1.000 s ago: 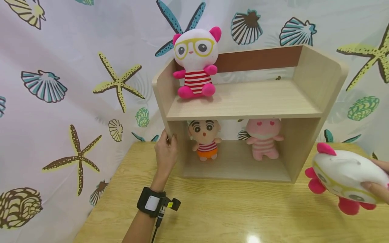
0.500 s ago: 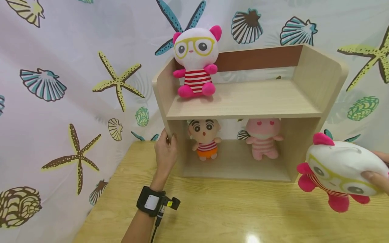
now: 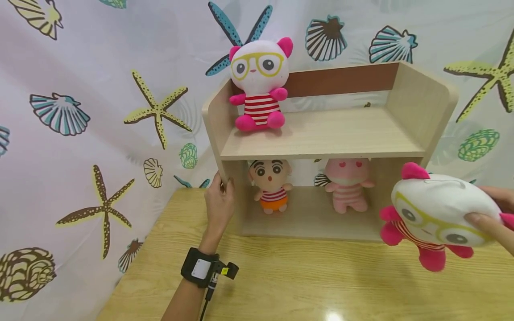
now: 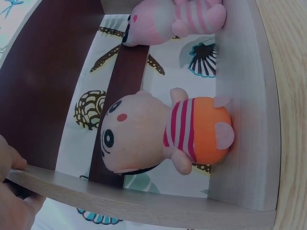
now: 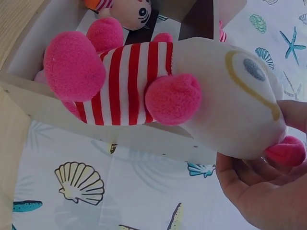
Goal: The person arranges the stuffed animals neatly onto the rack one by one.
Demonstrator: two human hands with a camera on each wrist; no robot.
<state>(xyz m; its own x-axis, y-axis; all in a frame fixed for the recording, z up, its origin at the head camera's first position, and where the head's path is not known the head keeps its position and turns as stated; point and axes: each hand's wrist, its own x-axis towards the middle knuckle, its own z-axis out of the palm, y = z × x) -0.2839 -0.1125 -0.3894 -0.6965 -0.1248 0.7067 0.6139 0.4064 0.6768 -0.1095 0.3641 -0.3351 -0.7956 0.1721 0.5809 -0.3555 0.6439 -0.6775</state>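
My right hand (image 3: 491, 214) grips a plush panda (image 3: 437, 211) by its white head, thumb on the front. The panda has pink ears and limbs, yellow glasses and a red-striped body; it hangs tilted in front of the shelf's right side panel. With my left hand (image 3: 220, 203) I hold the left side panel of a two-tier wooden shelf (image 3: 333, 138), thumb and fingers round its front edge. A matching panda plush (image 3: 259, 84) sits at the left of the upper tier. Below stand a boy doll (image 3: 273, 185) in orange shorts and a pink striped plush (image 3: 348, 185).
The shelf stands on a wood-grain table (image 3: 301, 276) against a white curtain (image 3: 92, 53) printed with shells and starfish. Its upper board (image 3: 341, 129) continues right of the seated panda. A black wrist strap with a camera (image 3: 209, 267) and cable is on the left wrist.
My right hand has carried the plush panda leftward and slightly up, closer to the shelf's right side, and more of its striped body shows. The left hand has stayed on the side panel.
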